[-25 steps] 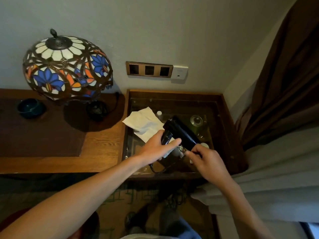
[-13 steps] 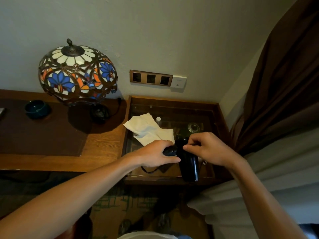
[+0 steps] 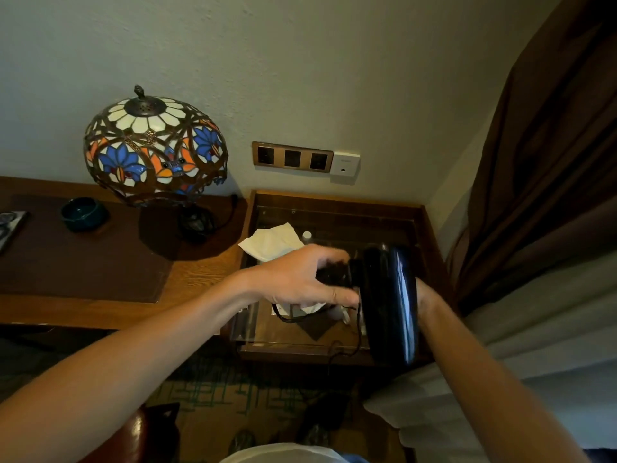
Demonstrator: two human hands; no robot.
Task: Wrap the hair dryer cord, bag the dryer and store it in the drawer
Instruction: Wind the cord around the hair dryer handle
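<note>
Since a moment ago the dryer [image 3: 389, 305] has swung upright at center right, above the glass surface [image 3: 337, 208]. The left hand [image 3: 300, 279] has its fingers [image 3: 334, 259] curled on the handle and cord [image 3: 347, 342], probably mid-wrap. The right hand [image 3: 422, 292] is hidden behind the barrel; its grip cannot be determined. Left: lamp [image 3: 155, 145], bowl [image 3: 83, 213]. The bag [image 3: 272, 242] lies beneath, unobstructed.

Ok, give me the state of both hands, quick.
Left hand: closed on the folded handle end of the black hair dryer.
Right hand: mostly hidden behind the dryer, apparently holding its body.
</note>
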